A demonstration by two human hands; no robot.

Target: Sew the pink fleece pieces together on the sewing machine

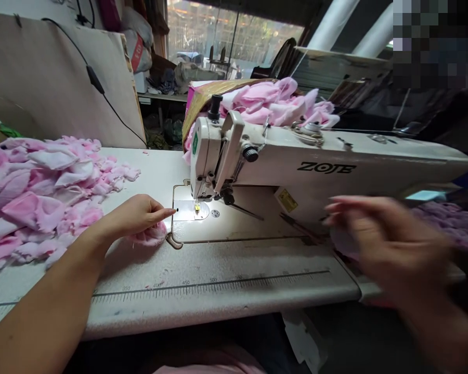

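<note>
My left hand [142,214] is closed beside the needle plate of a white sewing machine [265,161], its thumb and forefinger together. A gathered pink fabric piece [150,236] bunches under the palm, held in the curled fingers. On the right, my right hand [393,244] is raised in front of the machine's column and smeared by motion. A pale scrap of cloth [343,241] shows beneath it; whether the fingers grip it cannot be made out. No cloth lies under the lit presser foot [197,208].
A heap of pink fabric pieces [42,197] covers the table's left side. More pink pieces [269,104] fill a container behind the machine. Tweezers or scissors [300,226] lie by the machine's column. A printed ruler [214,283] runs along the front edge. Purplish cloth [452,226] lies far right.
</note>
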